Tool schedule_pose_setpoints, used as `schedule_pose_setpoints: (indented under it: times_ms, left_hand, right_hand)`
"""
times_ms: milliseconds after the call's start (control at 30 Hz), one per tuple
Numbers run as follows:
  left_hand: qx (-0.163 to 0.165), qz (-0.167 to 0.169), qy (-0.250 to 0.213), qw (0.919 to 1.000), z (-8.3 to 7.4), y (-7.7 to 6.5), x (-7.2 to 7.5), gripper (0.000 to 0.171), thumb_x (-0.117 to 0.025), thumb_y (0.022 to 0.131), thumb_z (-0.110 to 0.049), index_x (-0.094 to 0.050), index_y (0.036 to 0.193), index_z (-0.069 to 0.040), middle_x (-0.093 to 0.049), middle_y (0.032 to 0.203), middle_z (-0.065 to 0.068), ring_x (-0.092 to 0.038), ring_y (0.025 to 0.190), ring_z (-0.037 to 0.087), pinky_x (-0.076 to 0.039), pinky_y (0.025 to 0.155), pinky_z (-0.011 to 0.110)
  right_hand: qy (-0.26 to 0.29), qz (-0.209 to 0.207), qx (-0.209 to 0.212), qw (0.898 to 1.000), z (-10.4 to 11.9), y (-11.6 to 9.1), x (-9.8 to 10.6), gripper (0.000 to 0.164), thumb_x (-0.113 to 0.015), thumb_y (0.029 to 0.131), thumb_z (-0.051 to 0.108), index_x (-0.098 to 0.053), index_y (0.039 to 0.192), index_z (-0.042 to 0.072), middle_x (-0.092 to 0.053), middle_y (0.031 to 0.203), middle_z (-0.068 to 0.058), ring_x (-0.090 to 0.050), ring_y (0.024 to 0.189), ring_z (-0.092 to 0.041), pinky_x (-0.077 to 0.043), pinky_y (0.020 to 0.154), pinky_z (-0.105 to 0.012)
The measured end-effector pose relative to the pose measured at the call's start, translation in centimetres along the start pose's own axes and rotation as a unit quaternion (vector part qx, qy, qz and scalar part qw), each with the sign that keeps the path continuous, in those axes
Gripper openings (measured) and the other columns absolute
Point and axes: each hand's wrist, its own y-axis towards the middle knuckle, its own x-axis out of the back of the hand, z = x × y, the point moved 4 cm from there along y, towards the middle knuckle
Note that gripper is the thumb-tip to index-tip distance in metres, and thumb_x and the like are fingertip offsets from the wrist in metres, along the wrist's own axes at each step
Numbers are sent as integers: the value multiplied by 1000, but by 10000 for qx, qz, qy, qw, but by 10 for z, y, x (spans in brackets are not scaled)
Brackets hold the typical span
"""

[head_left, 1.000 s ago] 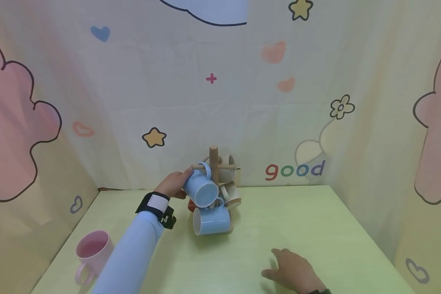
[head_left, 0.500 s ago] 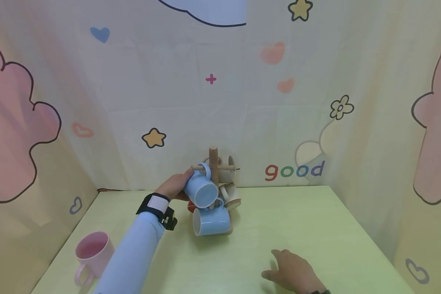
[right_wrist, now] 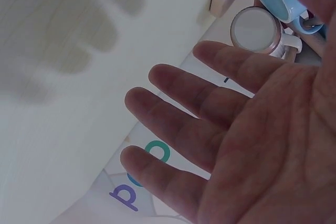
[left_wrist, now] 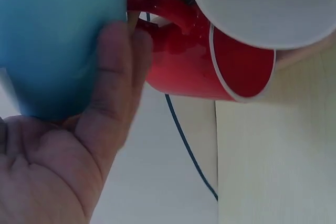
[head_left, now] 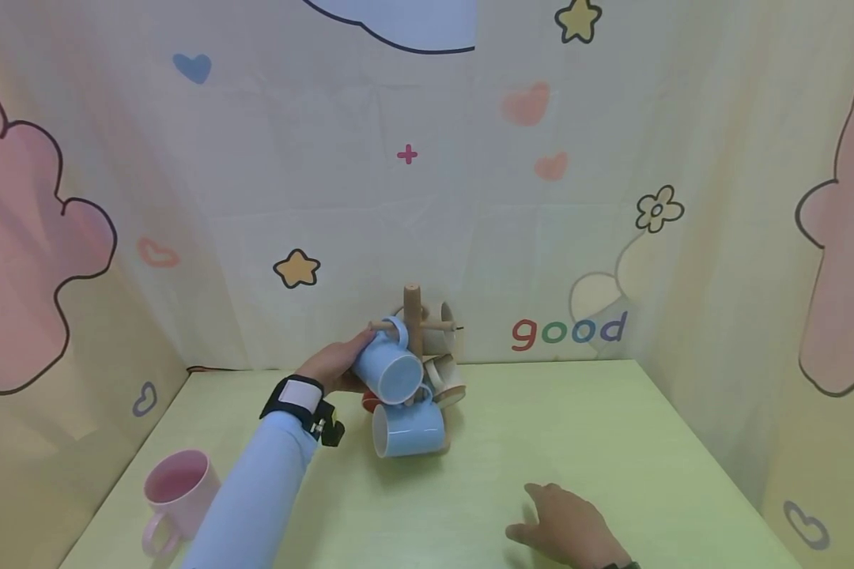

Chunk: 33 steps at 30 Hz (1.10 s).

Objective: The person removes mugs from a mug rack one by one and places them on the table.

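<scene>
My left hand grips the upper light blue mug by its side. That mug's handle loops over a top peg of the wooden mug tree, and its base faces the camera. In the left wrist view, fingers lie along the wall of the blue mug, beside a red mug. A second light blue mug hangs sideways below. My right hand hovers over the front right of the table, holding nothing, its fingers spread in the right wrist view.
Two whitish mugs, an upper one and a lower one, hang on the tree's right side. A pink mug stands upright at the front left of the table. A printed curtain encloses the back and sides.
Almost nothing differs. The whole head view has shifted very slightly; the left hand stays on the upper blue mug and the right hand keeps its place.
</scene>
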Motion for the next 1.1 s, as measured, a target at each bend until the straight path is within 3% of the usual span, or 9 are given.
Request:
schedule_pose_setpoints:
  times_ms: [300,567,700,1100]
  left_hand:
    - [239,-159,-717,9970,-1,-5,-1,87,-53,94,-62,-24,151,-2,-41,142,28,-53,121,45,-44,99,56]
    - [439,-229,-1122,9925,-2,-9,-4,85,-55,94,-59,-23,151,-5,-41,141,27,-52,121,45,-42,101,58]
    - [371,-287,-1377,9894,-2,-11,-2,82,-56,94,-57,-24,152,-7,-40,141,27,-51,123,47,-41,100,59]
    - [60,-510,-1162,9919,-4,-33,8,83,-52,95,-58,-25,151,-3,-38,143,27,-49,126,46,-43,100,57]
  right_hand:
    - [-65,-14,54,10000,3,0,2,69,-80,76,45,-62,124,-2,-66,112,-14,-61,109,-35,-48,91,-55]
    - [-93,42,56,9999,3,0,2,69,-81,77,44,-62,124,-3,-66,114,-15,-61,109,-35,-48,91,-54]
    - [-114,127,74,9998,5,1,1,70,-81,77,45,-62,124,-4,-65,115,-17,-61,109,-36,-48,91,-54]
    - [-22,170,211,9996,11,2,-1,70,-80,77,45,-62,124,-3,-65,113,-15,-62,104,-32,-49,90,-52]
